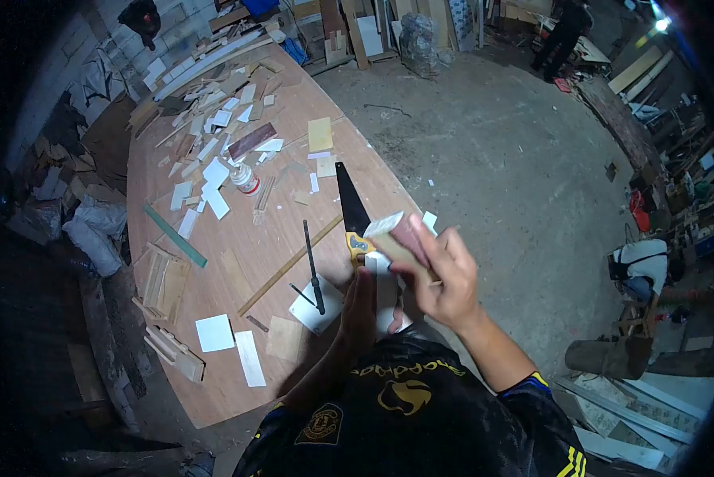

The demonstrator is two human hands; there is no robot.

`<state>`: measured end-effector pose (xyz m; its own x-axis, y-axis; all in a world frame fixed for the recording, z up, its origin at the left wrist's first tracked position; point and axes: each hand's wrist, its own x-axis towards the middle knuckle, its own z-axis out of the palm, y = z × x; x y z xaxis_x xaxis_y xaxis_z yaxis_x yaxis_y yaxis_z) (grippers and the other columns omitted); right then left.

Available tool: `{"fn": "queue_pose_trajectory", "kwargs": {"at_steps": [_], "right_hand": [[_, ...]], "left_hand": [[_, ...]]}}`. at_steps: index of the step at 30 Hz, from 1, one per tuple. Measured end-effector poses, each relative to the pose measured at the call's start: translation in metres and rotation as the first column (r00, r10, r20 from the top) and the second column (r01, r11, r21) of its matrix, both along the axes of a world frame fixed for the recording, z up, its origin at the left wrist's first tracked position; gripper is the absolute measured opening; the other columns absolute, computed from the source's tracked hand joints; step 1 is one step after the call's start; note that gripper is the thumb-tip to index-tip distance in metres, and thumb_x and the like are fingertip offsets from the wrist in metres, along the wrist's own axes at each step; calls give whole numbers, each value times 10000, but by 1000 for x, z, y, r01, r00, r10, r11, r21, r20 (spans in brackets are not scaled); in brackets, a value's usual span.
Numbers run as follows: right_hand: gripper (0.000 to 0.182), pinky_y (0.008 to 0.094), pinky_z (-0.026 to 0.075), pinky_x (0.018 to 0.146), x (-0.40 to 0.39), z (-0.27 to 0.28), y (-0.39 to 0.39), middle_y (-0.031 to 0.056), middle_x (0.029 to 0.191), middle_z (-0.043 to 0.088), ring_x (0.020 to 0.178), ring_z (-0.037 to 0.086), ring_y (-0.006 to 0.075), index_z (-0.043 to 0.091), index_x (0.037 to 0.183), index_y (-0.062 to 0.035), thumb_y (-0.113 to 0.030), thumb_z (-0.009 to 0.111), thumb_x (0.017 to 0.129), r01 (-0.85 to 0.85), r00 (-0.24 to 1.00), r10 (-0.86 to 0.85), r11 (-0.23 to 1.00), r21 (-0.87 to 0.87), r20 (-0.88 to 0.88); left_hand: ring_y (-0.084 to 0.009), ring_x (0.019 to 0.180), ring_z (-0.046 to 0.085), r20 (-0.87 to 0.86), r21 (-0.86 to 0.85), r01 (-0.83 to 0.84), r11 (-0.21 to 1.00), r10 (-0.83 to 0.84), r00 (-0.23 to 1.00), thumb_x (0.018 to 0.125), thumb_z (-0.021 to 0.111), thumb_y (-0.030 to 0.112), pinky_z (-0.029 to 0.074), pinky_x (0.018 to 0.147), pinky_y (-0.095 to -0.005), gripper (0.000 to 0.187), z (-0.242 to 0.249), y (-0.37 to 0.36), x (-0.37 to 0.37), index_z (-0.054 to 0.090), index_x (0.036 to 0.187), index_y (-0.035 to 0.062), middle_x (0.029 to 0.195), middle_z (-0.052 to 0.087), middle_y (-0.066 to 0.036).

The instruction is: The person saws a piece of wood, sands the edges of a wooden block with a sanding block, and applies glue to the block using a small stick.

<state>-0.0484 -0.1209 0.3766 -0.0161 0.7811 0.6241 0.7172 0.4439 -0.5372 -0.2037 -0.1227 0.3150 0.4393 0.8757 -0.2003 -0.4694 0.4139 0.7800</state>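
Note:
My right hand point(446, 278) is closed around a sanding block point(400, 242), a wooden block with a reddish-brown, sandpaper-like face and a pale printed side. The block is tilted above the table's right edge. Just below it, my left hand point(360, 312) grips a white piece of board point(383, 288), its fingers wrapped around the sides. Beyond the hands lies a handsaw point(352, 203) with a black blade and a yellow handle. Left of my left hand, a thin black rod-like tool point(314, 274) rests across a white square piece point(319, 308).
The wooden table point(214, 298) carries many offcuts point(218, 119), a glue bottle point(245, 180), a green strip point(175, 234), a long wood strip point(289, 266) and small wooden frames point(164, 282). One person point(563, 40) stands at the back; another point(641, 266) bends at the right.

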Motion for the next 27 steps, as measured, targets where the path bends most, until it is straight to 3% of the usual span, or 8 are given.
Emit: {"fn": "queue_pose_trajectory", "kwargs": {"at_steps": [5, 7, 10, 17, 19, 21, 23, 27], "right_hand": [[618, 306, 380, 547, -10, -3, 2, 92, 732, 484, 617, 459, 206, 533, 1309, 18, -112, 773, 755, -112, 992, 116, 991, 67, -56], [616, 308, 381, 557, -11, 3, -2, 93, 738, 484, 632, 464, 207, 537, 1312, 6, -129, 775, 760, -132, 991, 132, 991, 1, -39], [620, 308, 380, 563, -1, 8, 13, 93, 729, 466, 632, 462, 204, 556, 1313, -37, -166, 788, 753, -28, 998, 22, 992, -122, -57], [631, 300, 427, 633, 5, 12, 1, 116, 795, 531, 693, 515, 199, 535, 1325, -15, -160, 779, 762, -65, 997, 59, 986, -151, -42], [635, 298, 472, 693, 18, 10, 8, 116, 854, 578, 751, 576, 188, 524, 1332, -6, -106, 773, 757, 78, 966, -96, 993, -86, -238], [636, 294, 478, 821, 19, 15, 2, 148, 1026, 634, 909, 620, 191, 501, 1347, 9, -94, 755, 773, 66, 947, -76, 997, -43, -311], [641, 311, 466, 881, 15, 24, -6, 165, 1098, 635, 993, 625, 222, 491, 1350, 18, -83, 746, 771, -31, 832, -10, 997, -65, -554], [633, 311, 467, 850, 21, 28, -15, 156, 1081, 636, 967, 622, 215, 509, 1329, 24, -110, 758, 763, -76, 931, 33, 992, -105, -364]], "left_hand": [[-153, 540, 539, 44, 77, 101, 992, -104, 994, 998, 233, 566, 393, 394, -265, 609, -8, 9, -6, 502, 1169, 46, 822, 568, -83], [-149, 524, 524, -121, 123, -107, 987, 122, 985, 993, 248, 575, 390, 391, -264, 605, -5, 8, 3, 511, 1131, 49, 789, 561, -81], [-144, 513, 511, -102, 6, 61, 998, -60, 993, 977, 263, 603, 385, 394, -261, 616, -5, 12, -5, 508, 1095, 50, 735, 547, -76], [-138, 500, 496, -1, -76, 38, 996, -38, 999, 1006, 233, 543, 372, 411, -252, 586, -13, 3, -11, 491, 1110, 27, 715, 545, -77], [-126, 528, 502, -19, 226, 187, 956, -188, 982, 1022, 216, 496, 374, 439, -249, 555, -8, 10, -15, 486, 1124, 22, 716, 546, -70], [-114, 542, 494, 4, 242, 156, 958, -162, 987, 1027, 240, 464, 366, 456, -256, 526, -11, 14, -12, 486, 1149, 15, 711, 542, -62], [-150, 593, 559, -70, 547, 108, 830, -83, 994, 1012, 406, 360, 439, 513, -295, 399, -20, 25, -10, 476, 1178, 5, 735, 578, -100], [-227, 686, 640, -341, 771, 110, 627, 261, 903, 923, 619, 248, 514, 602, -362, 375, 7, 24, -13, 491, 1183, 9, 802, 628, -147]]}}
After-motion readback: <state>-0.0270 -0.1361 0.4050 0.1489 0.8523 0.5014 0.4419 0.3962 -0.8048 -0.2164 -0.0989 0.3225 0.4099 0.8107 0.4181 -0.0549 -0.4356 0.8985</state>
